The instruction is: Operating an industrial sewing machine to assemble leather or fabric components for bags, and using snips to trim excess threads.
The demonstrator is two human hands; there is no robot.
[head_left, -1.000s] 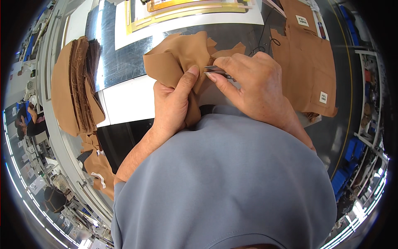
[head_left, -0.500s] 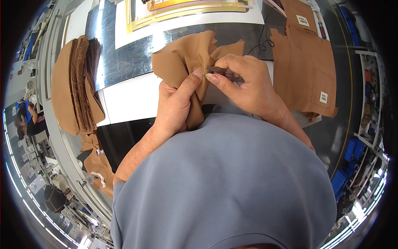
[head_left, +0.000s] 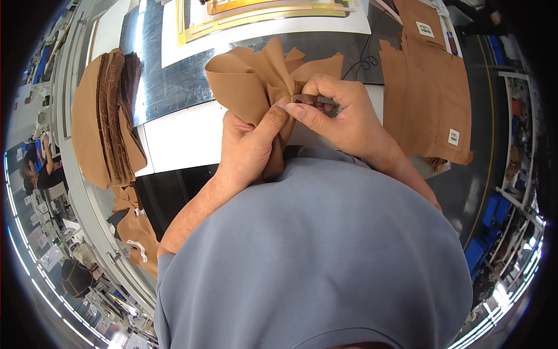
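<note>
My left hand (head_left: 250, 148) grips a bunched piece of tan fabric (head_left: 256, 81) from below, thumb pressed up against its gathered middle. My right hand (head_left: 343, 119) pinches a small dark metal tool (head_left: 317, 100), like thread snips, with its tip at the fabric right beside my left thumb. The cloth fans out upward and to both sides above my hands. Both hands are held close in front of my chest, over the white work surface (head_left: 180, 136). My grey shirt hides everything below the wrists.
A stack of tan fabric pieces (head_left: 107, 116) lies at the left. More tan pieces with small white labels (head_left: 430, 99) lie at the right. A shiny metal plate (head_left: 168, 75) and a yellow-edged template (head_left: 267, 14) sit at the back. Another person (head_left: 35, 168) sits far left.
Both hands have lifted the fabric slightly and bunched it tighter. The cloth now fans higher above my fingers, and the tool has moved in toward my left thumb.
</note>
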